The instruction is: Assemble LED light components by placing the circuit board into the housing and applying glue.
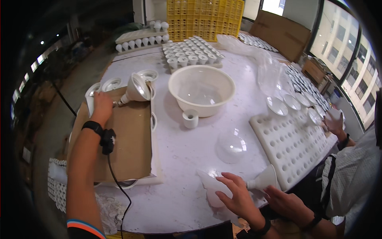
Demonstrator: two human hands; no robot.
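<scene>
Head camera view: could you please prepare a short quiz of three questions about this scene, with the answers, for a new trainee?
1. Which of the wearer's hands is nearer to the cone-shaped lamp at the far right corner of the brown cardboard?
2. True or false: the yellow crate stands at the near edge of the table.
3. Fill in: the small white cup-like part stands just in front of the white ____.

Key:
1. The left hand.
2. False; the yellow crate is at the far end of the table.
3. Basin.

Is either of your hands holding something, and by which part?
My left hand is right by the big lamp's narrow end, but I can't tell if it's gripping anything. My right hand is open, seemingly holding nothing.
</scene>
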